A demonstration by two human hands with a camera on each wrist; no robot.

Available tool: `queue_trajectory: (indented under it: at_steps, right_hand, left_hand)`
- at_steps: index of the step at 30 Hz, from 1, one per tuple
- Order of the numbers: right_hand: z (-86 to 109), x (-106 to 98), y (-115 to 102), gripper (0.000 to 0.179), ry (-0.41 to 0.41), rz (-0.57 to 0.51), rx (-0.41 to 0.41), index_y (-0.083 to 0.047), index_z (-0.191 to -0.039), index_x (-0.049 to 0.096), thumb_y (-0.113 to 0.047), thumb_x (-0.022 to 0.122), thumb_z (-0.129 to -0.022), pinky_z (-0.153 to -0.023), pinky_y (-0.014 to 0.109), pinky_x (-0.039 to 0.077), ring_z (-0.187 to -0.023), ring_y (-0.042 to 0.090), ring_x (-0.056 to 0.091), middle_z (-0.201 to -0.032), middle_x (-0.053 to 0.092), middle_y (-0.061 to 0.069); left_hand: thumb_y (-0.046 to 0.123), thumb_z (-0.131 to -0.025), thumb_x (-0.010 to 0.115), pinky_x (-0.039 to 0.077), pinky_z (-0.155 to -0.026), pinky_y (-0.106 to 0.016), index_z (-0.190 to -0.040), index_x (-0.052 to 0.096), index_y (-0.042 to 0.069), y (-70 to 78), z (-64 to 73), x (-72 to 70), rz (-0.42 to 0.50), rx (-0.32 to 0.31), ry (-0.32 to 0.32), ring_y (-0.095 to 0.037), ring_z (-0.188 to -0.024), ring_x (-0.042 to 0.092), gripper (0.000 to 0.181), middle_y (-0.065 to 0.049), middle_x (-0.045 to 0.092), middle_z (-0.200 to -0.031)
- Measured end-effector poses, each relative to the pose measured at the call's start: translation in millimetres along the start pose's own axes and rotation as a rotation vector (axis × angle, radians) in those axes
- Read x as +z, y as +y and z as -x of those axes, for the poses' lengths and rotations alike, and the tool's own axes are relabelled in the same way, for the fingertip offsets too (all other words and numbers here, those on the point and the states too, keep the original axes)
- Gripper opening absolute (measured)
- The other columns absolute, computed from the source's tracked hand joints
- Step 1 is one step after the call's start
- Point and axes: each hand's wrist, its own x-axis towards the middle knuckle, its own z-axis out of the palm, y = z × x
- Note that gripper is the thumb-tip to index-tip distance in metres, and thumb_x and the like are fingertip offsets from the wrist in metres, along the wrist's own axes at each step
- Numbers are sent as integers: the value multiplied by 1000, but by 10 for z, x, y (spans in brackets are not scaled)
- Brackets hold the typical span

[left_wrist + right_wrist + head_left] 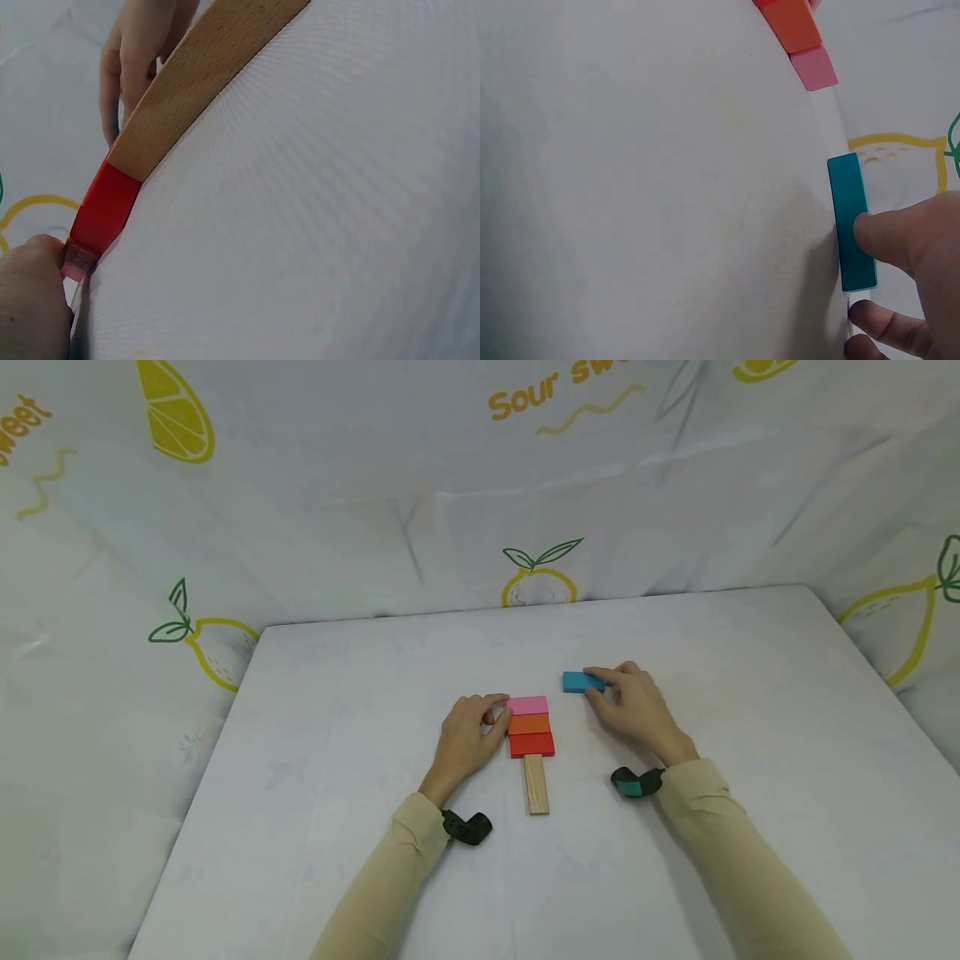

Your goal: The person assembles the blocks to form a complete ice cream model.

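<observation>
On the white table, pink (528,704), orange (529,723) and red (531,744) wooden blocks lie in a row, long sides together. A plain wooden block (536,785) extends from the red one toward the near side, lengthwise. My left hand (467,735) pinches the left end of the pink block, thumb beside the orange one. My right hand (636,706) grips a blue block (576,682) by its right part, to the upper right of the row. In the right wrist view, the thumb presses on the long side of the blue block (847,195).
A white cloth (360,543) printed with lemons hangs behind the table (337,710) and at its sides. Black wrist cameras (468,828) sit at both cuffs, close over the tabletop.
</observation>
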Motion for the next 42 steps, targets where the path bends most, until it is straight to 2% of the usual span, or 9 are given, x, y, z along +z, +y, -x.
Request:
queue_trajectory:
  at_steps: [19,29,42]
  right_hand:
    - [-71,90,-134,42,-34,-8,-11,-8,-138,63,-21,62,-99,-73,36,37,-93,32,49,-109,57,23]
    - [-93,123,-194,44,-77,10,-2,-9,-141,61,-24,61,-100,-75,37,38,-97,32,49,-110,56,21]
    - [-90,156,-240,44,-77,8,-24,-10,-141,62,-22,62,-99,-73,35,37,-94,30,48,-106,56,20]
  left_hand:
    - [31,-101,63,35,-68,-22,-128,71,15,6,-6,-6,-16,-13,-12,-15,-81,49,33,0,58,-81]
    - [32,-101,63,35,-68,-22,-129,71,16,3,-2,-9,-15,-21,-24,-15,-81,49,33,0,58,-81]
    - [31,-101,63,35,-68,-22,-129,71,15,6,3,-16,-1,-19,-22,-15,-80,50,33,-1,58,-80]
